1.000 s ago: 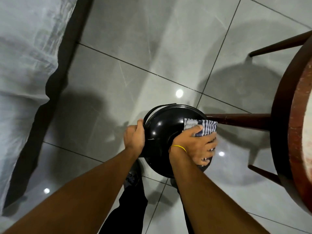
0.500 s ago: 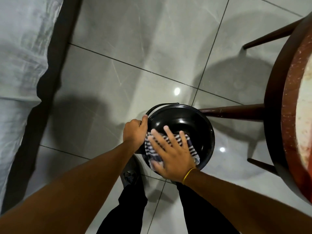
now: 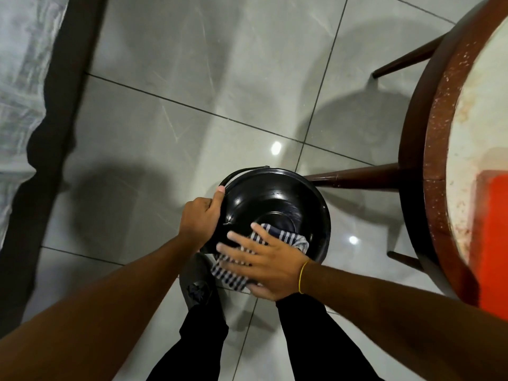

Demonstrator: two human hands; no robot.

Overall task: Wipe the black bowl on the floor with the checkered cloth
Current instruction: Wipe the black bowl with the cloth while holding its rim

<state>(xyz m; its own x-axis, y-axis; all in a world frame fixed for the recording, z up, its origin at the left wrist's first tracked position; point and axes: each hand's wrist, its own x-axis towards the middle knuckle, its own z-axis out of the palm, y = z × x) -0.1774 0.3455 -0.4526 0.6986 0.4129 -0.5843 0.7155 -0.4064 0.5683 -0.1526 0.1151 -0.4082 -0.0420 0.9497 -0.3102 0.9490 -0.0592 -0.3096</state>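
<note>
The glossy black bowl [image 3: 277,202] is held above the grey tiled floor with its inside facing me. My left hand [image 3: 202,220] grips its left rim, thumb over the edge near a thin black handle [image 3: 239,173]. My right hand [image 3: 265,261] lies flat with fingers spread on the blue-and-white checkered cloth [image 3: 277,237]. It presses the cloth against the bowl's near inner wall and rim. Part of the cloth hangs over the near edge, below my palm.
A round dark wooden table [image 3: 437,149] fills the right side, with legs [image 3: 354,177] reaching toward the bowl and something orange [image 3: 492,229] on top. A white sheet [image 3: 19,78] with a dark border lies at left. My black-trousered legs and one shoe [image 3: 198,281] are below the bowl.
The bowl turned from underside up to inside facing me. My right hand moved the cloth from the outer right side to the near inner wall, then slightly rightward.
</note>
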